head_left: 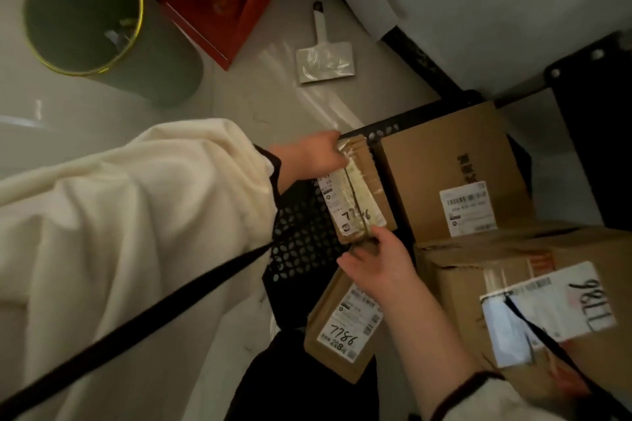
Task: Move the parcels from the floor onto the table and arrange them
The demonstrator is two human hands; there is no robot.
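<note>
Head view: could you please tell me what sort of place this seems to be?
Probably a home or small-office corner where deliveries get dropped: labelled cardboard parcels at floor level, with a green waste bin and a white dustpan on the pale floor.

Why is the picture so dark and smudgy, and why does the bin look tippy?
In the head view the light is dim, so colours look muddy; the cream sleeve is smeared by blur; tape on the small parcel glints; the wide lens makes the green bin lean.
</note>
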